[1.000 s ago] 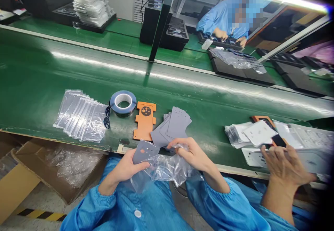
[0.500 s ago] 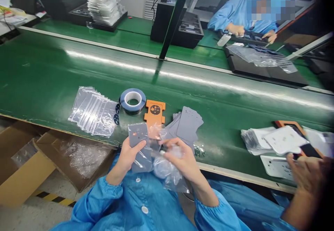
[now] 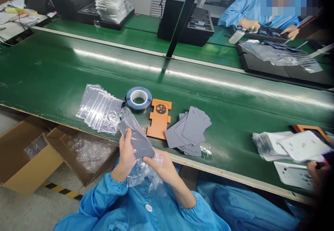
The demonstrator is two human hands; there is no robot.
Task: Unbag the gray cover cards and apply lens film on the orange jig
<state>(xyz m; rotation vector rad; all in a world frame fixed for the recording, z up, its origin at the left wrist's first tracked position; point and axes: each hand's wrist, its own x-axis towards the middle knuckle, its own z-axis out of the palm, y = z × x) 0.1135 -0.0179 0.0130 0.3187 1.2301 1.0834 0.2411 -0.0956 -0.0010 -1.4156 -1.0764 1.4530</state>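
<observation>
My left hand (image 3: 126,158) is closed around the left edge of a grey phone-back-shaped sheet (image 3: 139,142), its thumb lying on the face. Clear film stands up loosely along the sheet's upper edge. My right hand (image 3: 164,168) is closed at the sheet's lower right corner, with crumpled clear plastic film (image 3: 143,175) bunched in and below the fingers. Just beyond the hands lies an orange phone-shaped fixture (image 3: 158,121) with a dark camera-hole piece at its top. To its right, a fanned pile of grey sheets (image 3: 194,128) rests on the bench.
A blue tape roll (image 3: 138,98) and a row of clear film pieces (image 3: 100,109) lie left on the green bench (image 3: 52,67). Cardboard boxes (image 3: 31,168) stand below its edge. White panels (image 3: 302,145) lie at right beside another person's hand (image 3: 315,173). A co-worker sits opposite.
The grey sheet has tilted from near upright to a slant. My right hand has moved left onto its lower corner, bringing the crumpled film along. The whole view has shifted slightly.
</observation>
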